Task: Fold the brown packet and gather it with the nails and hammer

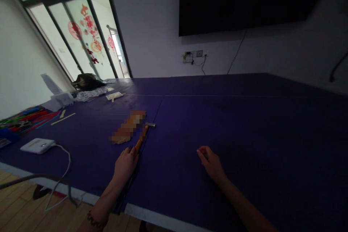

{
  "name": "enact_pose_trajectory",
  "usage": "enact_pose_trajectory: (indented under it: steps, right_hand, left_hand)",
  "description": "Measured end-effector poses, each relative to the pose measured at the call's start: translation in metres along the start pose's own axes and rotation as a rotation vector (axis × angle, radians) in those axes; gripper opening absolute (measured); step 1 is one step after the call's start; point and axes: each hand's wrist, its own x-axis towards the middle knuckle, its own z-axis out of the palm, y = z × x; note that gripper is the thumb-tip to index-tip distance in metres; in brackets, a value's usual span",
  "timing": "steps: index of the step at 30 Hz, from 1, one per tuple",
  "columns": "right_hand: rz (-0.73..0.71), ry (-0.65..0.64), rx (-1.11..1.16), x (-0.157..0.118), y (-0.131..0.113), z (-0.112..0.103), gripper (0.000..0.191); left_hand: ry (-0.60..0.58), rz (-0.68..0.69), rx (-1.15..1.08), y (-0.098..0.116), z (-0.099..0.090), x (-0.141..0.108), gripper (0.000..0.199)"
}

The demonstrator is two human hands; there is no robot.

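Note:
A small hammer [143, 136] with an orange-brown handle and a metal head lies on the dark blue table [217, 123], left of the middle. The fingers of my left hand [127, 163] are closed round the lower end of its handle. Just left of the hammer is a flat brown and orange piece [129, 128], blurred by blocks of pixels. To the right, my right hand [209, 159] rests over the table with its fingers curled and thumb near the index finger; whether anything small is between them cannot be made out.
A white power bank [38, 145] with a white cable lies at the left. Behind it are several coloured tools or strips [29, 117], clear plastic bags [91, 94] and a black bag [88, 81]. A grey cable [35, 176] crosses the near left table edge.

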Motion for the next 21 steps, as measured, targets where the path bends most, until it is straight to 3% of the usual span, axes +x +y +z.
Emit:
enact_pose_trajectory:
  steps: [7,14,21]
  right_hand:
    - [0.001,0.006,0.004,0.000,-0.003,0.000,0.026]
    - [-0.012,0.015,-0.013,0.000,-0.003,-0.001,0.026]
    - [0.003,-0.002,-0.011,0.000,-0.002,-0.001,0.025]
  left_hand:
    - [-0.017,-0.004,-0.054,-0.002,-0.002,-0.006,0.034]
    - [-0.070,-0.163,-0.080,-0.008,-0.010,-0.032,0.036]
    - [-0.103,-0.191,-0.080,-0.006,-0.013,-0.035,0.037]
